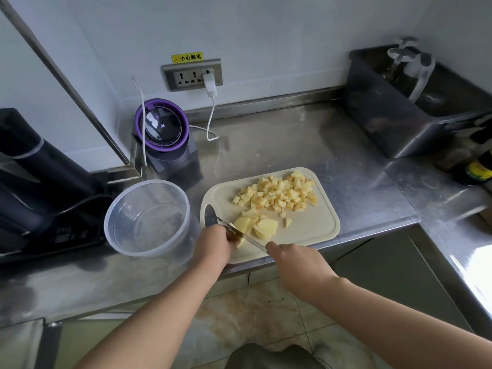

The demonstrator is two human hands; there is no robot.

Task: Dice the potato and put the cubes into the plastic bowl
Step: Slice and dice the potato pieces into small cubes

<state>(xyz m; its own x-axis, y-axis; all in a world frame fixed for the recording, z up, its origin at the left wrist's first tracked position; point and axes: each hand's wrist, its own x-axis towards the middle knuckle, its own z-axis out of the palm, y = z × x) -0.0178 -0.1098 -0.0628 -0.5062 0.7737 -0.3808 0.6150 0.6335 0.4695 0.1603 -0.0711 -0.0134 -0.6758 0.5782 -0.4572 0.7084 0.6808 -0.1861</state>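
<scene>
A cream cutting board (314, 230) lies on the steel counter. A pile of several potato cubes (277, 193) sits at its far side. Thick potato slices (262, 226) lie nearer the front. My left hand (214, 242) holds a small potato piece (241, 242) at the board's front left edge. My right hand (295, 262) grips the handle of a knife (239, 231), whose blade runs left across that piece. The clear plastic bowl (146, 217) stands left of the board with nothing in it.
A purple-rimmed appliance (162, 129) with a white cable stands behind the bowl. A black appliance (40, 182) fills the left. A dark bin (404, 107) and bottles (479, 169) sit at the right. The counter edge runs just below the board.
</scene>
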